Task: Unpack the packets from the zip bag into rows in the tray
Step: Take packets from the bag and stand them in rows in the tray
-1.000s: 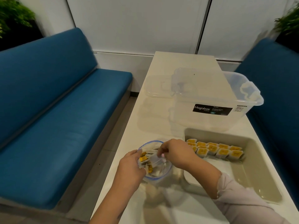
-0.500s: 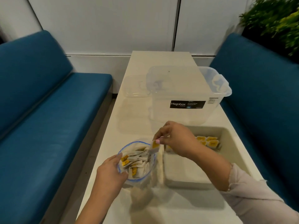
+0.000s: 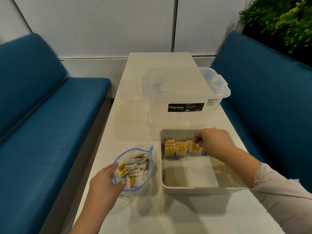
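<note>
A clear zip bag (image 3: 135,168) with a blue rim stands open on the table, holding several white and yellow packets. My left hand (image 3: 105,180) grips the bag's near rim. The beige tray (image 3: 194,187) sits to the right of the bag. Rows of upright packets (image 3: 177,148) fill its far end. My right hand (image 3: 212,141) is over the right end of those rows and pinches a packet (image 3: 194,148) among them.
A clear Megabox tub (image 3: 184,92) stands behind the tray, with its lid (image 3: 130,92) lying flat to the left. Blue benches flank the white table (image 3: 135,119). A green plant is at the upper right.
My right hand carried a packet out of the bag, rightwards into the tray's far rows. The camera view swung to the right. My left hand kept hold of the bag.
</note>
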A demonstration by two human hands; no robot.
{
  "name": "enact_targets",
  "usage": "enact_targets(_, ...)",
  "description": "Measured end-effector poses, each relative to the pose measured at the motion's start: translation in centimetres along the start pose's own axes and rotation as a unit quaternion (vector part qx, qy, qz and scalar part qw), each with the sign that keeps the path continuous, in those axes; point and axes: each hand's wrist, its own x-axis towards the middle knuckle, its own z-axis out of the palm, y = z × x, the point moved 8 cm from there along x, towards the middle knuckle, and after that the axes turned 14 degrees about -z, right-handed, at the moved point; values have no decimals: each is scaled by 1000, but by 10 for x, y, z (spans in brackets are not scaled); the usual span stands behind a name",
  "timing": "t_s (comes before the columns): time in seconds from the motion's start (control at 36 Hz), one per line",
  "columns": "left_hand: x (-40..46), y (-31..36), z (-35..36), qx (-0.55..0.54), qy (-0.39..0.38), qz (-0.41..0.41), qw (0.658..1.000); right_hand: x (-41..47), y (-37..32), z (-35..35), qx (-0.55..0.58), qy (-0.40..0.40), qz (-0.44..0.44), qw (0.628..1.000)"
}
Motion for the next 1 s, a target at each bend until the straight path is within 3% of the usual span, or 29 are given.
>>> enact_targets(0.33, -3, 0, -1, -9, 2, -10, 1000, 14, 10, 35, -7, -37, 25, 999)
enact_targets(1.0, -5, 2, 0, 2, -1, -9, 1000, 25, 15, 45, -28, 3, 26, 999)
